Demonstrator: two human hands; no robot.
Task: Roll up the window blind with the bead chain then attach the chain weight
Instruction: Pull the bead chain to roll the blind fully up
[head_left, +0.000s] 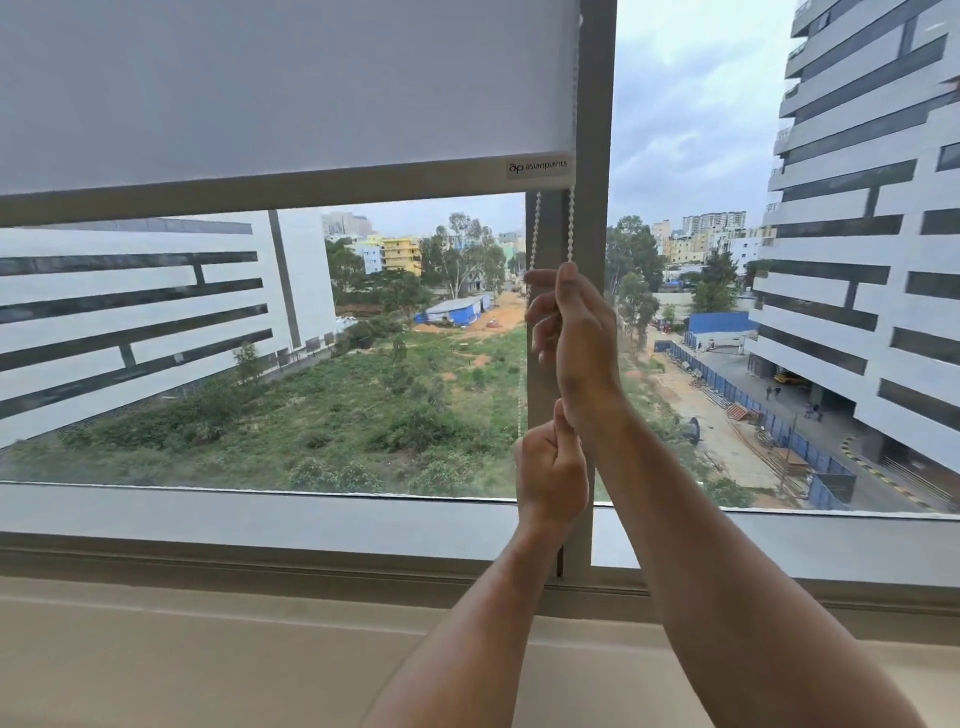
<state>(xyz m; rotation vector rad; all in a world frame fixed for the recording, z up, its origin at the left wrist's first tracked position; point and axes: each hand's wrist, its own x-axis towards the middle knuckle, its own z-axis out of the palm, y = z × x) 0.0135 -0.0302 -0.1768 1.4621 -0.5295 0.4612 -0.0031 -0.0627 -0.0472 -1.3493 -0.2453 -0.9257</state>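
Observation:
A white roller blind covers the upper part of the left window pane; its bottom bar sits roughly a quarter of the way down the frame. The white bead chain hangs in two strands beside the grey window post. My right hand is raised, fingers pinched on the chain just below the blind's bottom bar. My left hand is lower, closed in a fist around the chain near the sill. No chain weight is visible.
The grey vertical window post stands directly behind the chain. A wide beige sill runs along the bottom. Outside the glass are buildings, a green lot and a road.

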